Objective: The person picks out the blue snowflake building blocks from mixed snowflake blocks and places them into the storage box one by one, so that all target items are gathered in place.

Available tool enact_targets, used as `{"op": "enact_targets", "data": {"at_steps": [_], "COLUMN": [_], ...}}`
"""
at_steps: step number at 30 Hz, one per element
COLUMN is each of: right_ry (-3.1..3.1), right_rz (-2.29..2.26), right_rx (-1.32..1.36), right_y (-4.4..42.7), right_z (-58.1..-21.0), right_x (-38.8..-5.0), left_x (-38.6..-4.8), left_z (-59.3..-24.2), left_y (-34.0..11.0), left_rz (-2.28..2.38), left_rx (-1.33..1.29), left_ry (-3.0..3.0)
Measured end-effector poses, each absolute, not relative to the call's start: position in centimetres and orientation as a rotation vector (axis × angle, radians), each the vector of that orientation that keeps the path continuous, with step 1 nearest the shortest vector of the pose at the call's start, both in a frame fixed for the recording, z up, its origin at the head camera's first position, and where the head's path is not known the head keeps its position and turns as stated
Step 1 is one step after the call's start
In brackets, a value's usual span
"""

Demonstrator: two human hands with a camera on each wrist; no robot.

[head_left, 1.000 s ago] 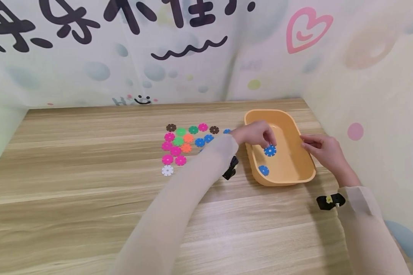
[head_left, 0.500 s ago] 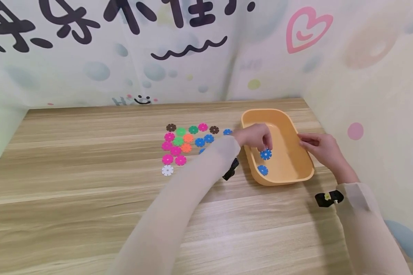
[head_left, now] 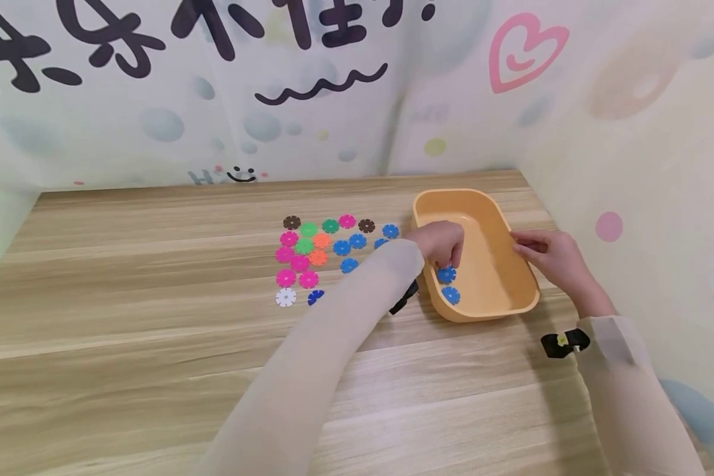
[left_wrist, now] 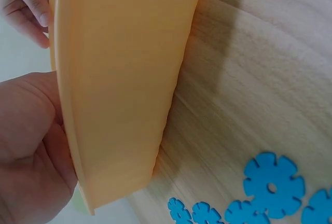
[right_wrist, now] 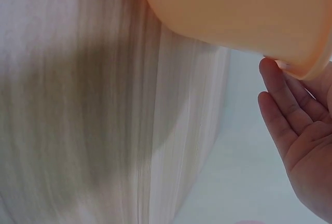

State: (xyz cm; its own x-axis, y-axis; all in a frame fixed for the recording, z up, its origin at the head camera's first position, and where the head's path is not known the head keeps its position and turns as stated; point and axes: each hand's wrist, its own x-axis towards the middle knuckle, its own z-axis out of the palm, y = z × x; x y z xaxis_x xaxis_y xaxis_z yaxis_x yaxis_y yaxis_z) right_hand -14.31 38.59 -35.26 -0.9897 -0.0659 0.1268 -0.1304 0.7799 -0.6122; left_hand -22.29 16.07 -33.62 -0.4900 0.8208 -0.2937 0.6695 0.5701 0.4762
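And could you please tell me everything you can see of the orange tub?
The tub is pale orange, plastic by its look: a rounded oblong with a lipped rim and deep walls. It stands open side up on the table's right part. The right hand holds its right rim; the left hand reaches over its left rim, contact unclear. Two blue discs are inside by the left wall, one partly hidden by that hand.
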Motion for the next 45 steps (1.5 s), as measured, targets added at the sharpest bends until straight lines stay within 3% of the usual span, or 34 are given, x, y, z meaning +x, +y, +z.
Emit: {"op": "enact_targets", "data": {"at_steps": [34, 45], "right_ry": [-2.851, -2.859], "right_rz": [1.018, 1.021], "right_rx": [0.137, 0.125], "right_y": [38.5, 38.5], "right_z": [-35.3, -35.3], "right_x": [-14.2, -14.2], "left_x": [-21.4, -22.2], "left_z": [-34.9, -34.9], "left_y": [17.3, 16.9], "left_rz": [0.223, 0.406], "left_rx": [1.169, 1.225], "left_ry": [2.475, 2.410]}}
